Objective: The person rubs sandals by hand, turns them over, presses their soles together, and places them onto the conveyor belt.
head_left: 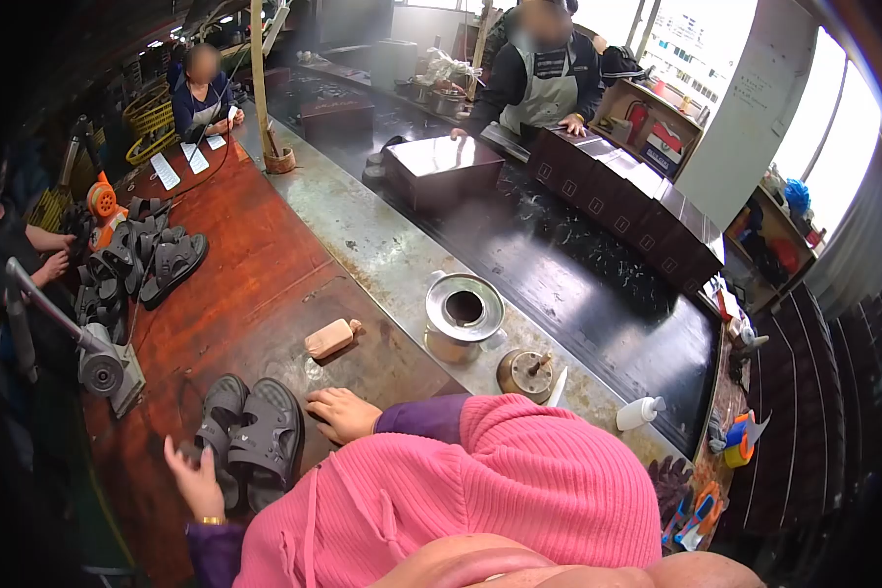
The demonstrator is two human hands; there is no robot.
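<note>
Metal pot (464,316), centre: flared rim, dark opening, contents can't tell. Squat round pot (525,376) just beside it, capped, a stub on top. White squeeze bottle (640,414) lower right. Small cup (280,161) upper left, stick in it. Brown boxes (625,201), row at upper right, shut; single box (443,169) near them. Yellow basket (150,118) upper left.

Reddish-brown table (250,279) at left, dark glossy worktop (559,269) at right. Windows upper right; co-workers upper left, upper centre, left edge.

Dark sandals (272,441), a pair, lower left, between hands. Left hand (198,482): fingers spread, empty, contact unclear. Right hand (341,414): fingers loosely together, resting on table.
</note>
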